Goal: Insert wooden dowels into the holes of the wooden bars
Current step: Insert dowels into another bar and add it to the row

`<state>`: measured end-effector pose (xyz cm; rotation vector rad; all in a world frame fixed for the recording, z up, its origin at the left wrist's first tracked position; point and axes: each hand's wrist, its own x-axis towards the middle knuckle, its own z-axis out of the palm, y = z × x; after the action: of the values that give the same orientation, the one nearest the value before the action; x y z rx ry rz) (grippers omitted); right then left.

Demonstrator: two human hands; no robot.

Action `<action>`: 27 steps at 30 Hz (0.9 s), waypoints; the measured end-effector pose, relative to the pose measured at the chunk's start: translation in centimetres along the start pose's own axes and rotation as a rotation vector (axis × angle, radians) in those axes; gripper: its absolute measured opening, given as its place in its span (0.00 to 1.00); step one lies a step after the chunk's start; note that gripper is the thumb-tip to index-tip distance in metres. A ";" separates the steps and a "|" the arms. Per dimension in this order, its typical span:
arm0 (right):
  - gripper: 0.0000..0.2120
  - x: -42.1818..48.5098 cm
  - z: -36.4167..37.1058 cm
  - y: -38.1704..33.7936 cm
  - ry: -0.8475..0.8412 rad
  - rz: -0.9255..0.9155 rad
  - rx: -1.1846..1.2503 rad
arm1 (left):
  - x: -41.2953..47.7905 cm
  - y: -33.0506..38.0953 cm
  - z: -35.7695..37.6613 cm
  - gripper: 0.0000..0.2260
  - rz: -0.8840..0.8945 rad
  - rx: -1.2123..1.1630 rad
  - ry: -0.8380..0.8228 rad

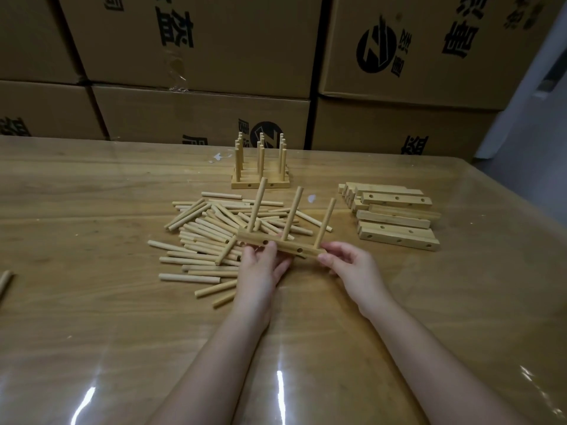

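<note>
A wooden bar (299,250) with three dowels (293,214) standing in its top holes is held just above the table, tilted slightly. My left hand (260,266) grips the bar from below near its left half. At the bar's right end, my right hand (349,265) pinches it. Behind the bar lies a loose pile of dowels (208,237). A row of finished bars with upright dowels (260,167) stands farther back.
A stack of bare bars with holes (395,216) lies to the right. One stray dowel (4,282) sits at the table's left edge. Cardboard boxes (199,56) form a wall behind the glossy wooden table (92,302).
</note>
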<state>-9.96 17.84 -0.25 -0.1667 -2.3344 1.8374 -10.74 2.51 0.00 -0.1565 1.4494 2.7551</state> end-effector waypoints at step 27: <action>0.14 17.4 4.7 -2.3 0.055 0.006 -0.354 | -0.9 -2.4 -0.4 0.17 0.165 0.698 -0.257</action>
<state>-27.88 16.12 1.97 -0.2641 -2.6002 1.3861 -9.65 3.56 -2.05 0.3296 2.2874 2.0818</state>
